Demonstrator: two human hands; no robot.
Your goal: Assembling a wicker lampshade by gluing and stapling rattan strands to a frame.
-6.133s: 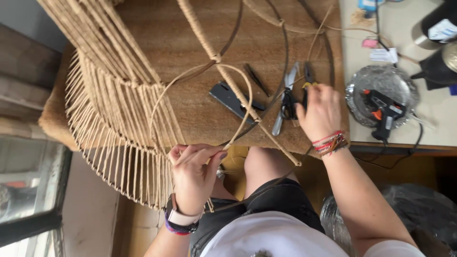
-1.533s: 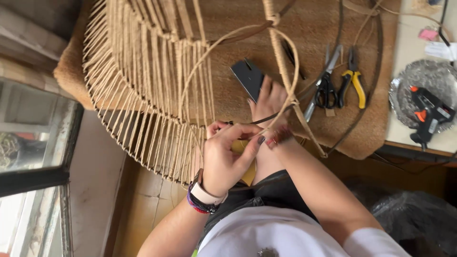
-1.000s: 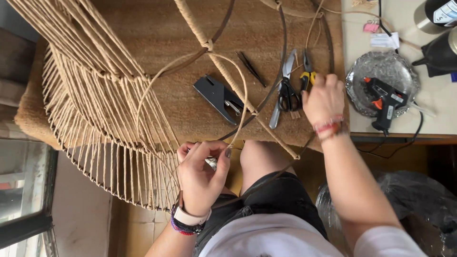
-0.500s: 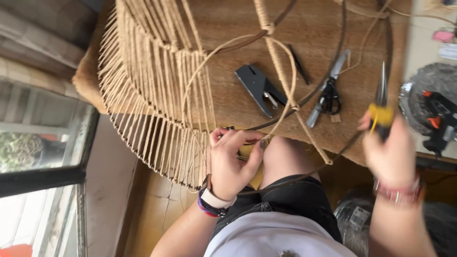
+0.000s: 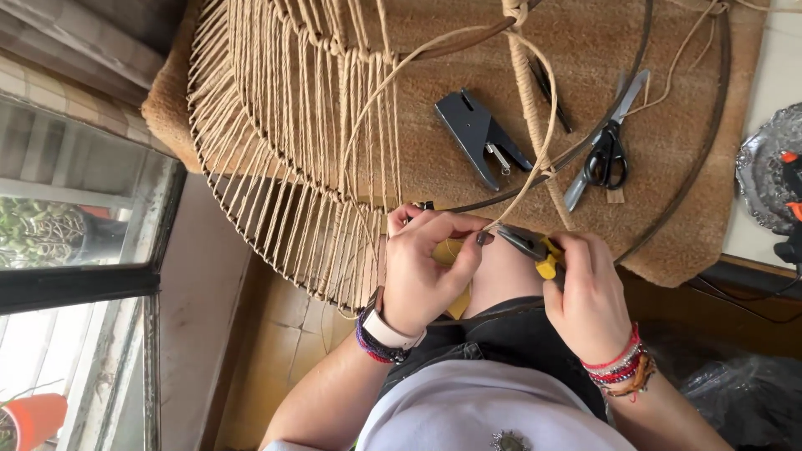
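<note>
A round metal frame wound with tan cord (image 5: 292, 159) lies on a brown mat (image 5: 468, 58) and hangs over its near edge. My left hand (image 5: 426, 267) pinches a loose tan cord (image 5: 535, 159) at the frame's rim. Yellow-handled pliers (image 5: 530, 246) are gripped in my right hand (image 5: 589, 292), their jaws pointing at my left fingertips. Both hands meet over my lap.
Black-handled scissors (image 5: 606, 154) and a black hand tool (image 5: 476, 134) lie on the mat. A silver dish (image 5: 764, 171) with a glue gun (image 5: 789, 179) sits at the right edge. A window (image 5: 75, 250) with a red pot (image 5: 33, 418) is on the left.
My right hand reached to the tools on the mat, lifted the yellow-handled pliers and brought them down to my left hand. My left hand stayed on the cord.
</note>
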